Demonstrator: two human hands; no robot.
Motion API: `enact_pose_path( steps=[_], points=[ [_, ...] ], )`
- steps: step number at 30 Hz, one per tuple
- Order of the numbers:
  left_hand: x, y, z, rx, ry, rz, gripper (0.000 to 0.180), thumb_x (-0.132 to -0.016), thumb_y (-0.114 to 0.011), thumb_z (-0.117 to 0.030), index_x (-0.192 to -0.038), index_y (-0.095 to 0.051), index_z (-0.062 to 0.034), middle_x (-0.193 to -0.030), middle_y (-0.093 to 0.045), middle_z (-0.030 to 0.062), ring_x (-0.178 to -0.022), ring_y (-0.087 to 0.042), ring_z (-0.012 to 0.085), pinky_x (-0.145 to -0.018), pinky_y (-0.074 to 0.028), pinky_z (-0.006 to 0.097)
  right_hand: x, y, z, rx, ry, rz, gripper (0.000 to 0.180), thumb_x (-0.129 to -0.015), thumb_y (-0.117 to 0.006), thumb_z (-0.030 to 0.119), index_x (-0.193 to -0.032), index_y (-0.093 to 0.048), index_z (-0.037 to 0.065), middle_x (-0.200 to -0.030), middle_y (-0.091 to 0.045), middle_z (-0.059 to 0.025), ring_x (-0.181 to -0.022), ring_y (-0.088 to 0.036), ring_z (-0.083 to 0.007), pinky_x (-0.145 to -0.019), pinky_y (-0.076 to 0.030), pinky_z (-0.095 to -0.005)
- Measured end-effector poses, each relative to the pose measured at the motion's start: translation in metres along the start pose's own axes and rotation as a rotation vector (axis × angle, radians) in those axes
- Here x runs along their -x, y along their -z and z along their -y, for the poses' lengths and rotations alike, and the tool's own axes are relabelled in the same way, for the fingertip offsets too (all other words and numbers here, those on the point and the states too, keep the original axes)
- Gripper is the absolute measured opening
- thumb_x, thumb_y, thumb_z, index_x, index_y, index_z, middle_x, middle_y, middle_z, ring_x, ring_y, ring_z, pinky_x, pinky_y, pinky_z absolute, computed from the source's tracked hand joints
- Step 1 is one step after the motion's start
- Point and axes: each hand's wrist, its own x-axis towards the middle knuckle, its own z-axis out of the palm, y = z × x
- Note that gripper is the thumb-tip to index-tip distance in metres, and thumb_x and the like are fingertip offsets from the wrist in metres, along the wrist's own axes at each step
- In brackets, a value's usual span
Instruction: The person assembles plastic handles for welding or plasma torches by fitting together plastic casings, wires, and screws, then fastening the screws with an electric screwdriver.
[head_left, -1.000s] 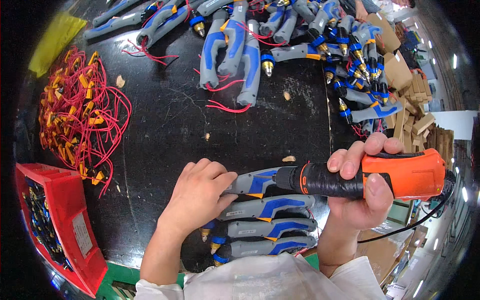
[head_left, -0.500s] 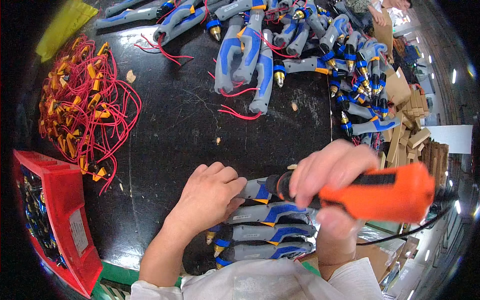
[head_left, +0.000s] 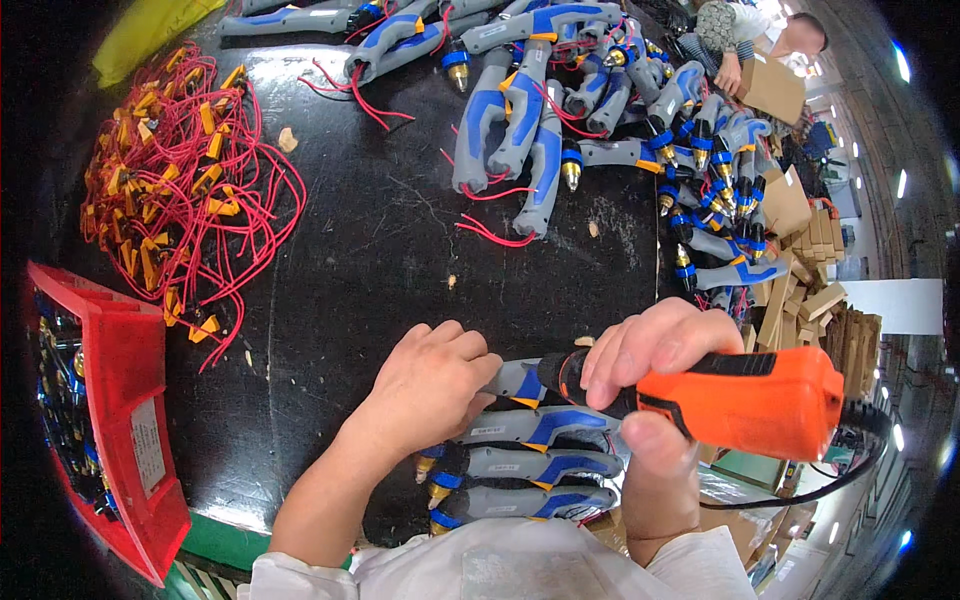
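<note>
My right hand is wrapped round an orange and black corded electric screwdriver. Its black front end meets the grey and blue handheld tool that lies under my left hand. The fingers of that hand are curled over the tool's left part and hide it. Just nearer to me, several like tools lie side by side in a row, with blue collars and brass-coloured tips at their left ends. The driver's bit is out of sight.
At the far side lies a pile of similar tools, some with red wires. Red wires with yellow connectors are heaped at left, above a red bin of small parts. A co-worker handles a cardboard box at far right.
The view has shifted a little. The screwdriver and my right hand, blurred before, now look sharper, with the driver slightly lower at its rear. My left hand keeps its hold on the tool.
</note>
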Motion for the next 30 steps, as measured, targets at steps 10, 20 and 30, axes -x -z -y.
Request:
enact_pose_path(
  steps=[10,20,30],
  points=[
    [0.001,-0.001,-0.001,-0.012,0.011,-0.003,0.035,-0.074,-0.083,-0.023,-0.107,-0.074,-0.0133,-0.099,-0.066,0.0022,-0.098,-0.061,0.0233,-0.087,-0.049,0.040,0.004,0.002,0.005,-0.051,-0.054,-0.089,0.038,-0.076,-0.074,-0.002,-0.107,-0.054,0.008,-0.096,-0.061,-0.0134,-0.077,-0.066,-0.0196,-0.070,-0.059,-0.0328],
    [-0.001,-0.001,0.000,0.020,0.013,-0.041,0.035,-0.073,-0.083,-0.021,-0.105,-0.074,-0.0109,-0.099,-0.066,0.0032,-0.098,-0.062,0.0241,-0.087,-0.049,0.040,0.029,0.003,0.032,-0.110,0.016,-0.247,0.047,-0.080,-0.081,0.012,-0.116,-0.051,0.010,-0.106,-0.058,-0.0111,-0.080,-0.065,-0.0227,-0.077,-0.055,-0.0442],
    [0.001,-0.005,0.004,0.021,0.012,-0.066,0.035,-0.072,-0.083,-0.020,-0.104,-0.075,-0.0100,-0.098,-0.067,0.0029,-0.098,-0.062,0.0243,-0.088,-0.050,0.040,0.050,-0.013,0.017,-0.034,0.014,-0.290,0.048,-0.080,-0.080,0.011,-0.118,-0.051,0.010,-0.106,-0.058,-0.0115,-0.080,-0.066,-0.0231,-0.077,-0.055,-0.0454]
  ],
)
